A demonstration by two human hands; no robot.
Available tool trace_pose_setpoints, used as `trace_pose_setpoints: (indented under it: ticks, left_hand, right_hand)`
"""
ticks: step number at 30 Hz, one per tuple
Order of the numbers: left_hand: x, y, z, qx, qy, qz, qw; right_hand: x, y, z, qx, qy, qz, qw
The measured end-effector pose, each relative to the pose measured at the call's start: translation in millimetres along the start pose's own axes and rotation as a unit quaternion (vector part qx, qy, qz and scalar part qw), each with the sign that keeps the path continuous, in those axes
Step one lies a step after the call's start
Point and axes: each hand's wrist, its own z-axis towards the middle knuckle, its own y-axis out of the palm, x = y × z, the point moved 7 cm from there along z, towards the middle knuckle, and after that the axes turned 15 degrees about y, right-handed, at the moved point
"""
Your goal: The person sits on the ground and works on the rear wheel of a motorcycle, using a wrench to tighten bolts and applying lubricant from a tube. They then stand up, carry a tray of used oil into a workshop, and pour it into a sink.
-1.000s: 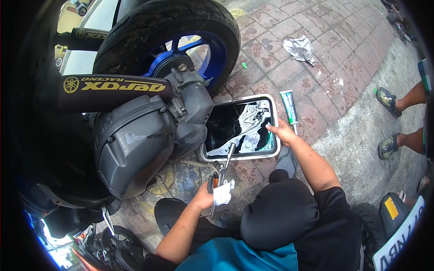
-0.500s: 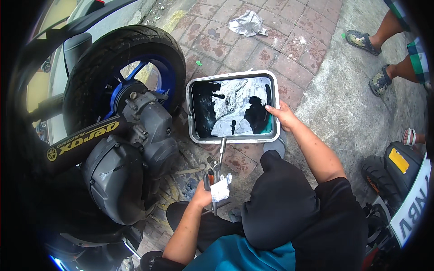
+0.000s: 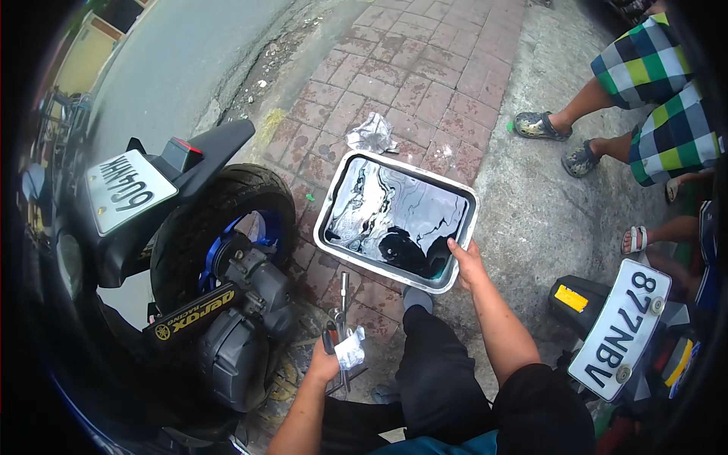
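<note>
My right hand (image 3: 468, 265) is closed on the right rim of a shallow rectangular tray (image 3: 378, 267), thumb on top. Dark, glossy liquid (image 3: 402, 205) with pale swirling reflections lies in it. The tray is held out in front of me, turned at an angle. Lower left, my left hand (image 3: 324, 362) grips a bundle of hand tools. Among them are a long metal socket wrench (image 3: 345, 292), a tool with a black and orange handle (image 3: 330, 336), and a crumpled white paper or cloth (image 3: 349, 350). Its fingers are partly hidden behind these.
At left stands a scooter with a rear tyre (image 3: 284, 205) and grey engine case (image 3: 235, 360). A crumpled white rag (image 3: 371, 134) lies on the brick paving (image 3: 425, 72). Another motorcycle's plate (image 3: 620, 330) is close at right. A person in checked shorts (image 3: 644, 64) stands beyond, another's sandalled foot nearby.
The view has shifted and risen, bringing in more of the road and the right-hand motorcycle. The tray has turned clockwise and its liquid has shifted. Both hands keep their grip.
</note>
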Motion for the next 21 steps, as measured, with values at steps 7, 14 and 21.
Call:
trace_pose_setpoints:
  ticks: [7,14,21]
  left_hand:
    - [102.5,-4.0,-39.5,0.031,0.026,-0.096,0.995]
    - [216.9,-16.6,-84.2,0.006,0.053,-0.107,0.993]
    - [429.1,-39.1,-97.3,-0.008,0.096,-0.184,0.978]
  right_hand:
    - [-94.7,25.5,-84.5,0.019,-0.026,0.067,0.997]
    - [-205.4,50.9,-163.7,0.034,-0.067,0.114,0.991]
    - [-342.3,81.1,-232.6,0.041,-0.080,0.118,0.989]
